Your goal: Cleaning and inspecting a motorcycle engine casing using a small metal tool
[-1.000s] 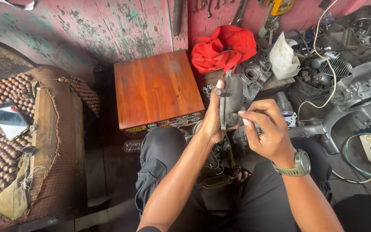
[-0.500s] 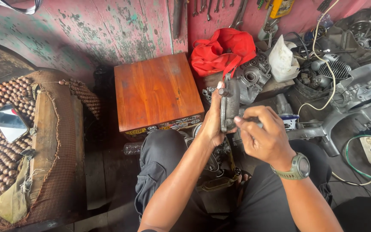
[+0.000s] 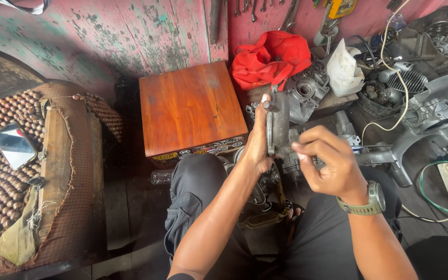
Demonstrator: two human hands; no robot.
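now holding the grey metal part (image 3: 277, 124) more upright than a second ago, left hand (image 3: 257, 140) clasping its edge, right hand (image 3: 325, 163) pinching its lower side, above the lap.

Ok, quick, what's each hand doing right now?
Left hand: closed around a grey metal part, held upright.
Right hand: fingertips pinched at the part's lower edge; whether they hold anything cannot be told.

At twelve o'clock lies a bright red cloth bag (image 3: 270, 57); at eleven, a glossy reddish-brown wooden box (image 3: 190, 106). The flat metal engine part (image 3: 277, 124) is dull grey, the wristwatch (image 3: 372, 199) olive green, the wall (image 3: 105, 31) flaking pink and green.
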